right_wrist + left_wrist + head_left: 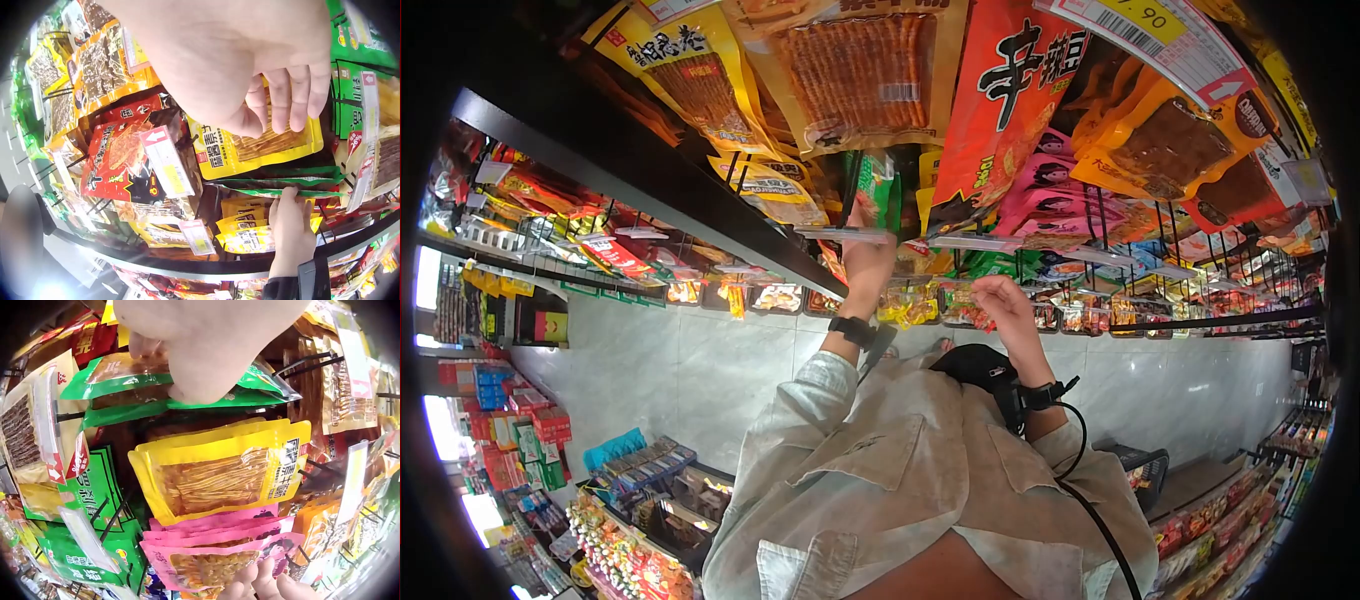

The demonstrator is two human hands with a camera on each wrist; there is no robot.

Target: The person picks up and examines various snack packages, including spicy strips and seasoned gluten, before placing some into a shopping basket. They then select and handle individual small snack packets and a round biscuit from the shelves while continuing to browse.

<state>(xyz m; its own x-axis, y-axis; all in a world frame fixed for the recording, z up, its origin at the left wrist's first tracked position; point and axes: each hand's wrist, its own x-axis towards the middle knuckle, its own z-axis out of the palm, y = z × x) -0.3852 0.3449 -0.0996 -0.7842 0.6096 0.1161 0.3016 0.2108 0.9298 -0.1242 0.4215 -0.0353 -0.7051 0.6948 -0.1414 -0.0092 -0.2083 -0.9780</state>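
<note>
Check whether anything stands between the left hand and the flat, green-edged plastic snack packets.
Nothing visible does: the left hand is on the flat, green-edged plastic snack packets, its thumb lying across them. The yellow rectangular plastic packet shows below in the left wrist view, not in between.

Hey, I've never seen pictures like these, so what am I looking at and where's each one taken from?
There's no machine here: a person is reaching bare-handed among hanging snack packets. The biggest picture looks down from a camera on the head; the other two come from cameras on the left and right wrists. The left hand pinches a green packet. The right hand seems to hold nothing, its fingers loosely bent before a yellow packet; whether they touch it is unclear.
</note>
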